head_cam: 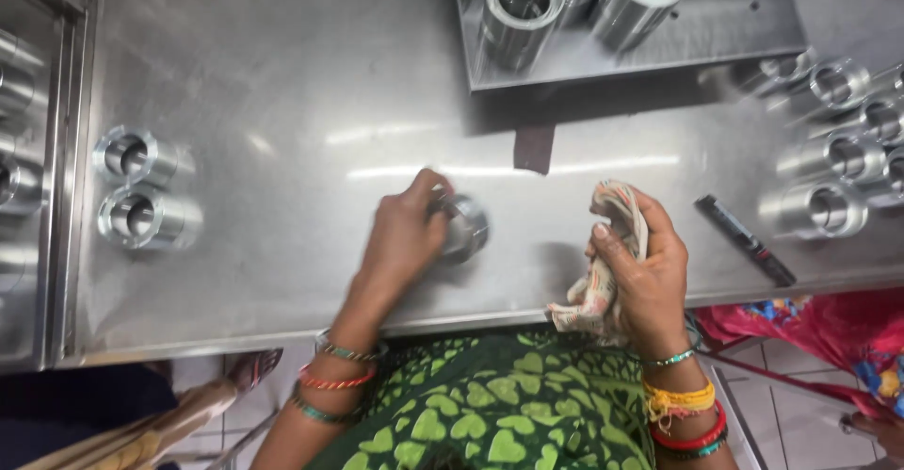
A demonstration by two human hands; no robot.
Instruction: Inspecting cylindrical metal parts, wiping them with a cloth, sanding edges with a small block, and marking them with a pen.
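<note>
Left hand [403, 235] fingers grip short polished steel cylinder [463, 227] on steel worktop [282, 103]; right hand [645, 267] fingers clutch patterned cloth rag [603, 277]. Two cylinders [141, 187] left, several [838, 164] right.

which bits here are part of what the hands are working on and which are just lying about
In hand:
- left hand gripping a metal cylinder on the steel table
- right hand holding a patterned cloth

Lying about:
- black marker
- two cylinders at left
- cylinders at right
- tray of cylinders
- dark tape strip
</note>
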